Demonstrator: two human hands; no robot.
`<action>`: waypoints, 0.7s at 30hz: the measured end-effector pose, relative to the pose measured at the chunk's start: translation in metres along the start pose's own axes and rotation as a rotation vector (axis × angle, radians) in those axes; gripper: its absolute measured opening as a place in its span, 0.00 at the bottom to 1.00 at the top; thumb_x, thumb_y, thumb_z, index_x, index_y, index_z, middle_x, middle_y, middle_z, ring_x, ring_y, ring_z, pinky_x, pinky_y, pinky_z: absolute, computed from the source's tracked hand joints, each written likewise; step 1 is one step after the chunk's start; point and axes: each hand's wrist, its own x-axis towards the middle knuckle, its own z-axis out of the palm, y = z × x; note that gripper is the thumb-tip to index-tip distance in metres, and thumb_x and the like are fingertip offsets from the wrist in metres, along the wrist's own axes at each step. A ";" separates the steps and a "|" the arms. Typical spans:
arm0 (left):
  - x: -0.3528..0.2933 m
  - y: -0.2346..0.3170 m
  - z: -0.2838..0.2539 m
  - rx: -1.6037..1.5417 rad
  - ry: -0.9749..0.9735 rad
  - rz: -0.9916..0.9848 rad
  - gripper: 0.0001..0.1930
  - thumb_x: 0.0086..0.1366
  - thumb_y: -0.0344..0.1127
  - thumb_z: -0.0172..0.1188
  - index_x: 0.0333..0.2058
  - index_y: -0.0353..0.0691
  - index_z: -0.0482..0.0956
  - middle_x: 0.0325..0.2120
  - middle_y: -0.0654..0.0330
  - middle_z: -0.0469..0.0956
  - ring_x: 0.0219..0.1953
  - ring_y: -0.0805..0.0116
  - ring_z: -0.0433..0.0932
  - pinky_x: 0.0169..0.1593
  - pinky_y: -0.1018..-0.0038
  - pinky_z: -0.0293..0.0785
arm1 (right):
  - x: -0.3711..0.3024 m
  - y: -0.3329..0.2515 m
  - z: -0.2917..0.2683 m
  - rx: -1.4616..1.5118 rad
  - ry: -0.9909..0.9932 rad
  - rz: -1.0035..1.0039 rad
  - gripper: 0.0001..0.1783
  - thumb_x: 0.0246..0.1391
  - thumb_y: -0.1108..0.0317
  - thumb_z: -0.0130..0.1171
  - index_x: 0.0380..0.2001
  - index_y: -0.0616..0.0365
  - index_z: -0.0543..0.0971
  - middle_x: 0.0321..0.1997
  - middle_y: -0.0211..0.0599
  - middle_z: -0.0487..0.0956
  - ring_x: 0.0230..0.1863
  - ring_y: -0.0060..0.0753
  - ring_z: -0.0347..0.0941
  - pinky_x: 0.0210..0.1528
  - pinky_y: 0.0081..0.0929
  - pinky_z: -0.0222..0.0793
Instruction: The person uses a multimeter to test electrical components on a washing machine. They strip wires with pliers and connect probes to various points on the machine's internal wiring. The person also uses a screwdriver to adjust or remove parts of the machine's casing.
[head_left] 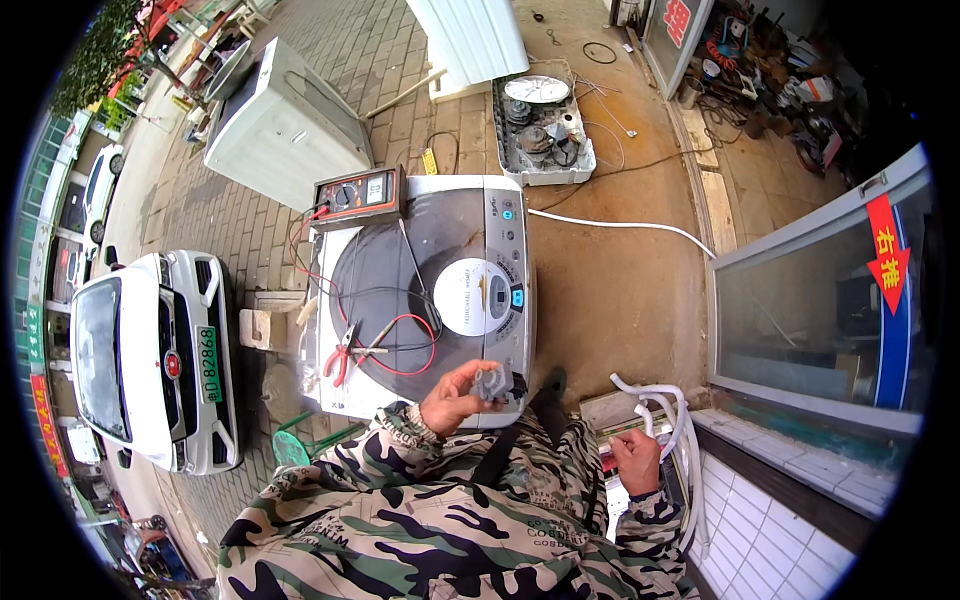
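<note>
My left hand [452, 404] pinches a small grey plastic part [493, 382] over the near right corner of a top-loading washing machine [380, 240]. Off to the right, my right hand [637, 460] is closed with its fingers curled in; whatever it may hold is hidden. On the machine's dark lid lie red-handled pliers [343, 358], a red test lead [428, 326] and a long thin rod-like tool [413, 257]. At the lid's far left corner stands an orange-and-black multimeter [362, 194] in a case, its leads trailing toward the pliers.
Beyond the machine are a white tub of old parts [545, 150], a second white appliance [285, 120] and a white ribbed panel [468, 40]. White hoses [680, 430] hang by my right hand. A glass door [820, 290] stands right; a white car [150, 360] is parked left.
</note>
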 end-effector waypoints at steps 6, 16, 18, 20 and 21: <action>0.002 -0.023 -0.048 0.031 0.460 0.195 0.29 0.56 0.21 0.55 0.59 0.37 0.72 0.49 0.60 0.78 0.50 0.64 0.79 0.56 0.64 0.77 | 0.081 -0.049 -0.029 -0.157 -0.015 -0.297 0.17 0.60 0.63 0.65 0.24 0.66 0.76 0.18 0.49 0.74 0.19 0.48 0.70 0.25 0.40 0.63; -0.025 -0.057 -0.047 -0.440 0.484 0.392 0.30 0.55 0.16 0.57 0.60 0.35 0.72 0.47 0.59 0.80 0.47 0.68 0.80 0.53 0.71 0.76 | 0.152 -0.154 0.081 -0.236 -0.599 -0.267 0.15 0.56 0.64 0.68 0.35 0.68 0.82 0.26 0.46 0.83 0.27 0.34 0.81 0.32 0.32 0.75; -0.029 -0.060 -0.046 -0.428 0.480 0.401 0.31 0.56 0.15 0.57 0.60 0.37 0.72 0.48 0.58 0.80 0.48 0.66 0.81 0.53 0.69 0.78 | 0.187 -0.196 0.108 -0.219 -0.615 -0.407 0.16 0.56 0.63 0.68 0.38 0.68 0.81 0.27 0.48 0.84 0.29 0.36 0.82 0.34 0.33 0.76; -0.034 -0.055 -0.037 -0.507 0.515 0.421 0.31 0.56 0.15 0.56 0.61 0.37 0.71 0.49 0.58 0.79 0.50 0.66 0.80 0.54 0.67 0.79 | 0.230 -0.240 0.142 -0.273 -0.588 -0.565 0.20 0.57 0.61 0.67 0.43 0.69 0.80 0.31 0.51 0.84 0.32 0.42 0.84 0.37 0.35 0.77; -0.035 -0.049 -0.030 -0.542 0.555 0.388 0.30 0.57 0.16 0.55 0.61 0.36 0.70 0.51 0.58 0.79 0.52 0.65 0.80 0.55 0.66 0.80 | 0.255 -0.259 0.160 -0.257 -0.574 -0.591 0.22 0.58 0.60 0.65 0.46 0.70 0.79 0.32 0.53 0.84 0.34 0.46 0.84 0.38 0.37 0.78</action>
